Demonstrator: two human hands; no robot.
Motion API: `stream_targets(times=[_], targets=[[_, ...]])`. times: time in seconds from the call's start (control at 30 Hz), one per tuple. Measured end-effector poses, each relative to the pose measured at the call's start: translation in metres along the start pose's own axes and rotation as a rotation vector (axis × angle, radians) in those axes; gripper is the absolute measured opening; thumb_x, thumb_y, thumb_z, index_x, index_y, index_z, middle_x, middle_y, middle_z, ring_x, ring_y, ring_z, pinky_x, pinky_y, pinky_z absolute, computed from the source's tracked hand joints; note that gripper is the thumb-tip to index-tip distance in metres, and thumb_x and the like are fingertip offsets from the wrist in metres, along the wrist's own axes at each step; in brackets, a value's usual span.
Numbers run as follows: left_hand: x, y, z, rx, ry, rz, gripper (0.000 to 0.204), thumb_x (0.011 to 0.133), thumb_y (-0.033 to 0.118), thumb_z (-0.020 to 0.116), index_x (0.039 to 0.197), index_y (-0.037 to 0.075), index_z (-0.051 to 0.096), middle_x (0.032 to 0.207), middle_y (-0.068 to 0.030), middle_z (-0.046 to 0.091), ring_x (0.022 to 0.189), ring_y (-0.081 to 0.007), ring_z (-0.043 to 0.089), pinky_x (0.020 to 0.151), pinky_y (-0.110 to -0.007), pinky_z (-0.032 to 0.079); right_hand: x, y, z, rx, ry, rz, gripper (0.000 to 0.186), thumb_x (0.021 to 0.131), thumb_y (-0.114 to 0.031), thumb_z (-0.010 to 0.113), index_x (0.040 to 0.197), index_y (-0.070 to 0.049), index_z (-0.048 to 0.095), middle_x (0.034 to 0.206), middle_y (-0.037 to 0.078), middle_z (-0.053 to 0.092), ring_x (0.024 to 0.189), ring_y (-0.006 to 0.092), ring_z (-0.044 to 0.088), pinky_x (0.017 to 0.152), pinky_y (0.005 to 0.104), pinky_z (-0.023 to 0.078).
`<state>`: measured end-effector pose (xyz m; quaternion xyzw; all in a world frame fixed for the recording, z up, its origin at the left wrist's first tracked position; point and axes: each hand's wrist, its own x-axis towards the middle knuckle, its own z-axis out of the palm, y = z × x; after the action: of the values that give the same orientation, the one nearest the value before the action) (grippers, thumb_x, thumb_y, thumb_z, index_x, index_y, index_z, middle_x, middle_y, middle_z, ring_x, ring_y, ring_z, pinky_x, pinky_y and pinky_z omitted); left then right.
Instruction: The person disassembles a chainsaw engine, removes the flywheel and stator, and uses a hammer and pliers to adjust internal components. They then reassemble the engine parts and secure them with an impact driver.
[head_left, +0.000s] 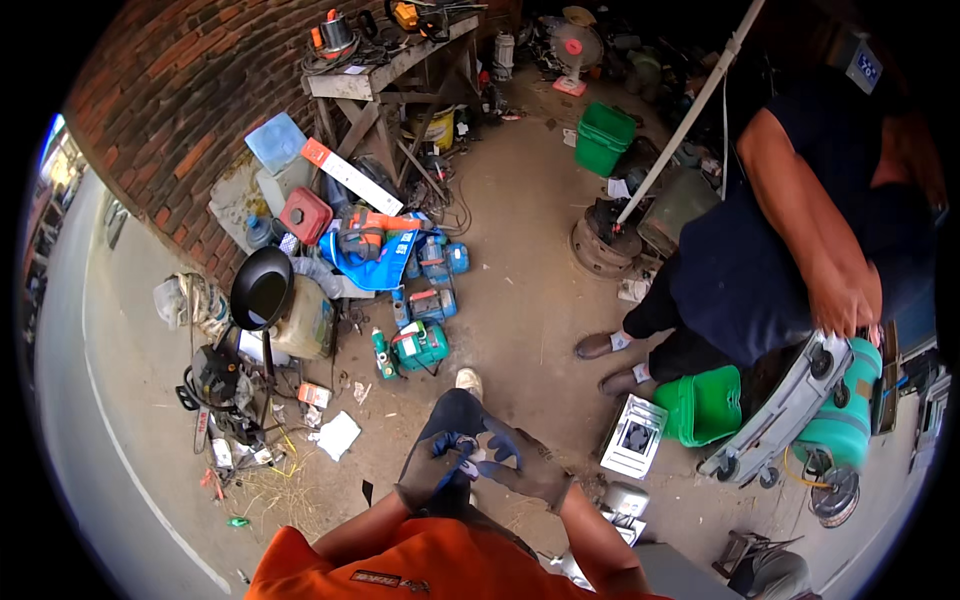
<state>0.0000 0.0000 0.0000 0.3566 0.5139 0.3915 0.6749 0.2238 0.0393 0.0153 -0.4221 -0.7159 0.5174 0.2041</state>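
Observation:
My hands, in dark work gloves with lighter patches, are low in the middle, in front of my lap. My left hand [430, 470] has its fingers closed around a small object [466, 452] that is too small to make out. My right hand [515, 465] meets it there, fingers curled in at the same object. My dark trouser leg [452, 414] and a pale shoe [469, 383] show beyond them. Nearest on the right are a white appliance with a fan [632, 437] and a green bucket [698, 410]; farther forward left is a teal pump [420, 347].
Another person [760, 280] stands at right beside a grey wheeled panel [770, 425] and teal tank [845, 400]. At left lie a black pan [262, 290], a chainsaw [215, 385] and assorted tools. A wooden bench [390, 70], a pole [680, 125] and a green bin [604, 138] stand farther back.

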Motion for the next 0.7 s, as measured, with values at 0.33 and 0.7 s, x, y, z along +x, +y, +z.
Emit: stream_targets(times=[0.33,0.7], targets=[[0.309,0.316,0.027,0.036,0.085,-0.010,0.022,0.102,0.018,0.065,0.115,0.000,0.068,0.100,-0.0035,0.072,0.088,-0.0089,0.065,0.075,-0.025,0.055,0.305,-0.105,-0.283,-0.157,0.131,0.058,0.054,0.095,-0.035,0.067,0.140,-0.008,0.056,0.114,0.025,0.068,0.102,0.0414,0.068,0.090,0.0461,0.053],[0.629,0.482,0.021,-0.082,0.023,-0.110,0.030,0.101,0.031,0.068,0.117,0.005,0.070,0.094,-0.0019,0.071,0.073,-0.0082,0.065,0.060,-0.021,0.052,0.572,-0.085,-0.506,-0.016,0.136,0.037,0.040,0.097,-0.035,0.068,0.121,-0.005,0.063,0.098,0.018,0.066,0.090,0.0301,0.067,0.080,0.0441,0.052]])
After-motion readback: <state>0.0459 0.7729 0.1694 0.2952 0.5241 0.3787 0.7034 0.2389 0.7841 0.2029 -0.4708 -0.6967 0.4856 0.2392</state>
